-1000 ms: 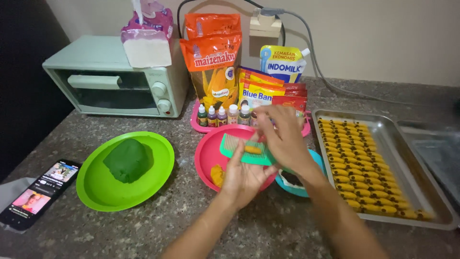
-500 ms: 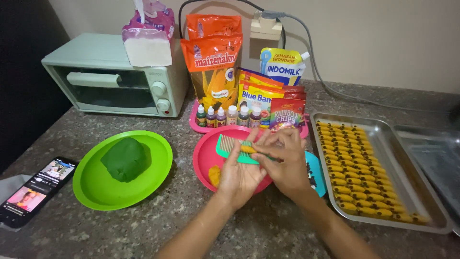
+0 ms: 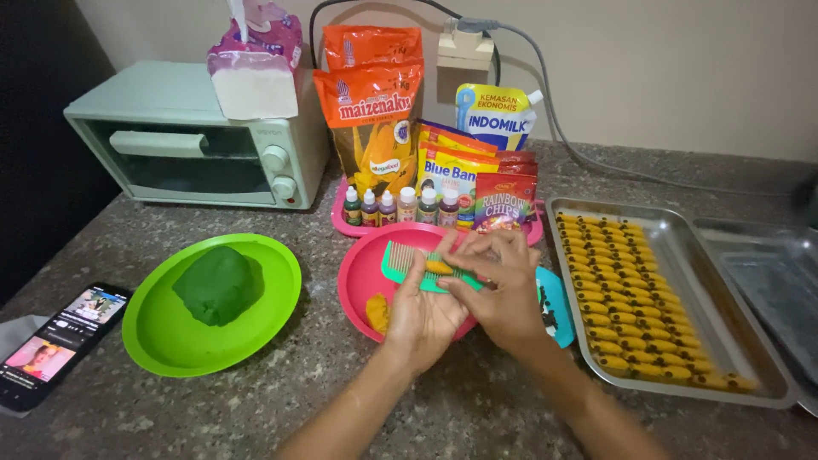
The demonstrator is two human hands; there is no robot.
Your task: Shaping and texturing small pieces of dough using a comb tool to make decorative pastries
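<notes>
Right hand (image 3: 503, 290) shifted left since earlier frame, now over comb. Small yellow dough piece (image 3: 439, 267) pressed on green comb (image 3: 417, 268), above pink plate (image 3: 362, 277). Comb held in left hand (image 3: 426, 319) grip; right fingertips pinched on dough. Step judged: ridge imprinting. Next calls for gentle roll off teeth. Filled tray (image 3: 682, 255) at right on counter (image 3: 128, 409).

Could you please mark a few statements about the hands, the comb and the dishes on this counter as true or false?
1. The left hand holds a green comb over the pink plate. True.
2. A small orange dough piece lies on the comb. True.
3. The green bowl holds orange dough. False: it holds a green dough ball.
4. The metal tray by the right hand is bare. False: rows of shaped orange pieces fill it.
</notes>
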